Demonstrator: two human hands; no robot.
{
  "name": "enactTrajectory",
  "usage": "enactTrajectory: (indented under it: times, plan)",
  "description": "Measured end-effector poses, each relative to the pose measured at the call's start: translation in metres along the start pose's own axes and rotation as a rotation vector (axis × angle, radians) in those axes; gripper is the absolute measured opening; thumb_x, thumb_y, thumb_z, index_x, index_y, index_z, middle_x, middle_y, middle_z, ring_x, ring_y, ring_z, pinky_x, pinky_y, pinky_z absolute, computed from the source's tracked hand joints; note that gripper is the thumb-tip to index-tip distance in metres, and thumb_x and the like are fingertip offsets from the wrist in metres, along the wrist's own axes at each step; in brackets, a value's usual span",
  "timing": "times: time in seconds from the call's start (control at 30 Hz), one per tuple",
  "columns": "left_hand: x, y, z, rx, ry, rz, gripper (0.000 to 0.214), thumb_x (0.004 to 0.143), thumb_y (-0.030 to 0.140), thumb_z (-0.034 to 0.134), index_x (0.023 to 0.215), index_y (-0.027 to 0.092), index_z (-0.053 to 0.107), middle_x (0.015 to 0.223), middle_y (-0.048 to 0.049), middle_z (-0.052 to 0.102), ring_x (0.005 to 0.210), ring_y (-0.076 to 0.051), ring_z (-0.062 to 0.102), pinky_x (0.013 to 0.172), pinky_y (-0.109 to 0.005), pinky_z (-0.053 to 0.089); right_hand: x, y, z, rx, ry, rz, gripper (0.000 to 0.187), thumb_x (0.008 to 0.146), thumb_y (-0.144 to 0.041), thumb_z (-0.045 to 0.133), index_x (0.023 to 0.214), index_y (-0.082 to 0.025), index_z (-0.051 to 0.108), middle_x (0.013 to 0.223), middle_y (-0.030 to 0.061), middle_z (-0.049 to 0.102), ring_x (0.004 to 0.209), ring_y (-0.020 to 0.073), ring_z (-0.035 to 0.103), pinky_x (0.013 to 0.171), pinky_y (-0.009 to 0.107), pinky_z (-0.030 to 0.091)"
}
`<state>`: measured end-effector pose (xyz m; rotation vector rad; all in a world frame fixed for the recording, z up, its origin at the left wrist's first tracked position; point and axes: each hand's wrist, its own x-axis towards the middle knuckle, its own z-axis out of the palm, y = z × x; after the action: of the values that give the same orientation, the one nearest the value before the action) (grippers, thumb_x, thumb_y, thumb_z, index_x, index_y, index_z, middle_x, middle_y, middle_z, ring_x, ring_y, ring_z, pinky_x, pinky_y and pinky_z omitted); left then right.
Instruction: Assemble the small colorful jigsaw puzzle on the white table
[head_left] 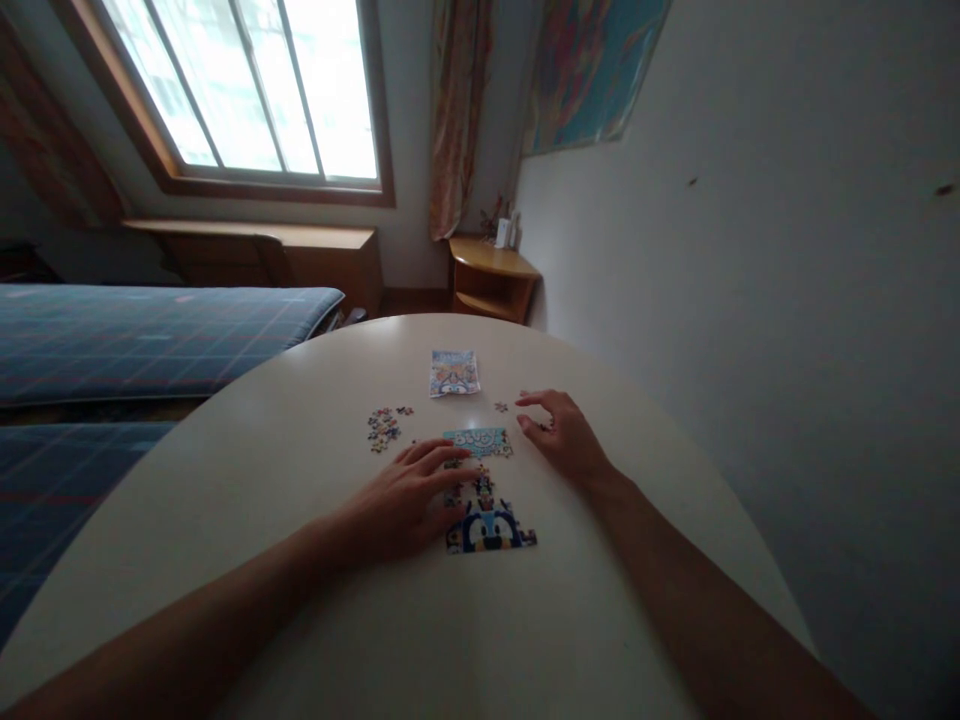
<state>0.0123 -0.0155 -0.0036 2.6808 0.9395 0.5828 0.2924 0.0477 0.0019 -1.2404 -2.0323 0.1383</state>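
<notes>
A partly joined jigsaw puzzle (491, 530) with a blue cartoon dog lies on the white round table. Above the dog section, a light blue lettered strip (480, 440) forms the puzzle's far part, with gaps between the two. My left hand (412, 500) rests flat with fingers spread over the puzzle's left side, hiding some of it. To the right of the strip, my right hand (562, 435) has thumb and index finger apart, with nothing visible between them. Close to those fingertips lies a loose puzzle piece (501, 407); another bit shows partly beside the index finger.
A heap of loose puzzle pieces (384, 430) lies left of the strip. Farther back is a picture packet (454, 374). Past the table (480, 650) stand a plaid-covered bed (150, 340), a wooden corner stand (495, 258) and a wall on the right.
</notes>
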Motion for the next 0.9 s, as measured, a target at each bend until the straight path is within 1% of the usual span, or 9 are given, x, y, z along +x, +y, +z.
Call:
enactTrajectory:
  times: [0.17,0.3,0.47,0.6,0.67,0.73,0.83,0.9]
  plan:
    - [-0.001,0.003,-0.002,0.036,-0.047,-0.004,0.044,0.094,0.035,0.060,0.138,0.035,0.054,0.150,-0.0043,0.047,0.139,-0.033,0.038,0.112,-0.056,0.036,-0.001,-0.007,0.004,0.014,-0.087,-0.058,0.026,0.085,-0.026,0.065,0.110,-0.021,0.067,0.119,0.0104,0.069,0.119,0.0278,0.056,0.107,0.048,0.037]
    - [-0.002,0.006,-0.004,0.047,-0.060,-0.012,0.043,0.094,0.036,0.059,0.137,0.035,0.055,0.151,-0.0044,0.045,0.139,-0.034,0.038,0.112,-0.058,0.035,-0.002,-0.012,0.004,0.000,-0.153,-0.041,0.031,0.082,-0.027,0.068,0.113,-0.023,0.066,0.123,0.0095,0.068,0.125,0.0291,0.053,0.110,0.050,0.032]
    - [-0.001,0.006,-0.006,0.038,-0.042,0.005,0.044,0.092,0.036,0.062,0.136,0.035,0.056,0.149,-0.0042,0.048,0.136,-0.034,0.041,0.112,-0.057,0.035,-0.003,-0.014,0.003,0.004,-0.222,-0.072,0.034,0.082,-0.032,0.072,0.114,-0.024,0.065,0.127,0.0085,0.066,0.129,0.0289,0.050,0.113,0.051,0.029]
    - [-0.001,0.007,-0.008,0.049,-0.058,0.003,0.044,0.092,0.036,0.061,0.136,0.035,0.055,0.149,-0.0026,0.049,0.137,-0.032,0.042,0.113,-0.055,0.035,-0.004,-0.014,0.004,-0.026,-0.263,-0.059,0.035,0.080,-0.034,0.073,0.114,-0.026,0.067,0.130,0.0067,0.064,0.132,0.0297,0.047,0.113,0.053,0.029]
    - [0.000,0.008,-0.008,0.049,-0.062,0.008,0.046,0.093,0.035,0.060,0.138,0.034,0.053,0.148,-0.0022,0.049,0.137,-0.031,0.042,0.114,-0.054,0.034,-0.004,-0.013,0.005,-0.032,-0.265,-0.059,0.032,0.081,-0.035,0.073,0.112,-0.026,0.068,0.130,0.0063,0.065,0.130,0.0287,0.049,0.112,0.053,0.030]
    - [0.001,0.008,-0.007,0.037,-0.036,0.009,0.048,0.093,0.033,0.059,0.140,0.031,0.049,0.146,-0.0035,0.051,0.136,-0.029,0.043,0.114,-0.052,0.036,-0.004,-0.013,0.006,-0.031,-0.253,-0.069,0.027,0.083,-0.036,0.071,0.108,-0.027,0.070,0.128,0.0059,0.066,0.126,0.0272,0.053,0.112,0.052,0.032]
    - [0.002,0.006,-0.004,0.030,0.055,-0.035,0.045,0.093,0.031,0.058,0.138,0.025,0.049,0.142,-0.0067,0.055,0.133,-0.027,0.047,0.113,-0.049,0.039,-0.002,-0.012,0.008,-0.016,-0.201,-0.060,0.019,0.085,-0.031,0.068,0.104,-0.026,0.071,0.121,0.0048,0.070,0.121,0.0261,0.058,0.110,0.051,0.035]
    - [0.002,0.001,-0.001,0.047,0.120,-0.099,0.042,0.093,0.029,0.057,0.134,0.021,0.051,0.140,-0.0082,0.056,0.131,-0.027,0.049,0.112,-0.048,0.041,0.000,-0.010,0.008,0.009,-0.134,-0.030,0.016,0.088,-0.027,0.063,0.101,-0.025,0.072,0.115,0.0052,0.073,0.118,0.0261,0.060,0.107,0.049,0.039]
